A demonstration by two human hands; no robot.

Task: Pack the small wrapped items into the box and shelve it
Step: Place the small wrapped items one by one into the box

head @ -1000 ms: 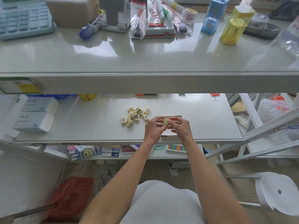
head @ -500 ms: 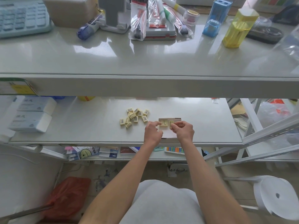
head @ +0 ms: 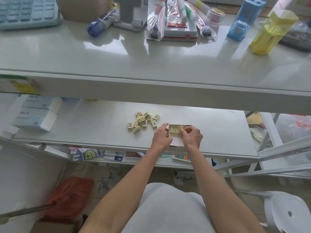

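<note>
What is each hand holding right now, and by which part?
The right hand pinches a small wrapped item by its right end, inside the box. The left hand grips the box by its left wall.
</note>
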